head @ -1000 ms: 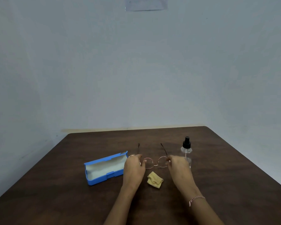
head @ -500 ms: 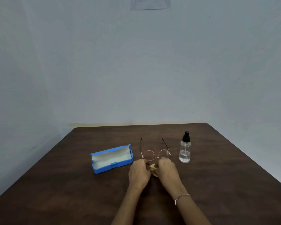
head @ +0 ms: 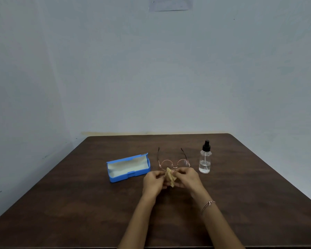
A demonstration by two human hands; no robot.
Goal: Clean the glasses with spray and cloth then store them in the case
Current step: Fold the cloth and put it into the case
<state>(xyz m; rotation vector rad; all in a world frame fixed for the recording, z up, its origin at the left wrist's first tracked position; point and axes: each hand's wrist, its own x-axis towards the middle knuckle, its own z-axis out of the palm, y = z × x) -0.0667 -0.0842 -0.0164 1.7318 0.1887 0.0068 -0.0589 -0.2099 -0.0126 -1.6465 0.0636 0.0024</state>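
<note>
With the left hand (head: 153, 180) and right hand (head: 186, 177) both pinching the crumpled yellow cloth (head: 169, 177), the wire-rimmed glasses (head: 174, 163) lying just beyond the fingertips could be knocked if unfolding pushes forward, or the spray bottle (head: 205, 162) beyond the right fingers tipped

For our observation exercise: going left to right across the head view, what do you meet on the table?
Blue case → left hand → yellow cloth → right hand → spray bottle. The glasses span both hands, so they are omitted.
</note>
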